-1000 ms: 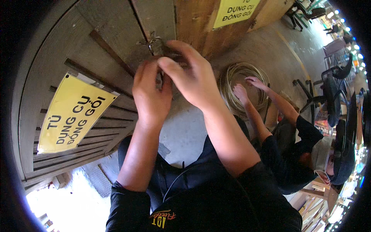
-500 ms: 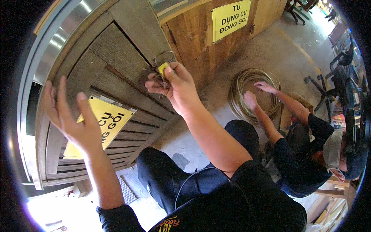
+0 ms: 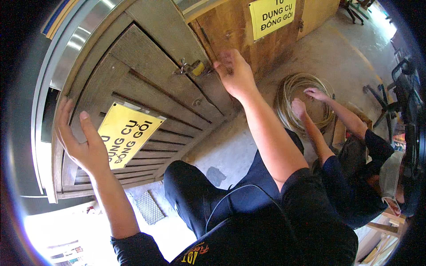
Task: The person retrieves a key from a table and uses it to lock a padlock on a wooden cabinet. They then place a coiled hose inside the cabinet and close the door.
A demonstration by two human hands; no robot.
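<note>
Padlock (image 3: 198, 68), yellow, on cabinet (image 3: 148, 51); right hand (image 3: 237, 76) beside

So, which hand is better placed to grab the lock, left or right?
Probably the right hand: it's just beside the lock. The left hand is much farther away, fingers spread, covering part of the yellow sign.
</note>
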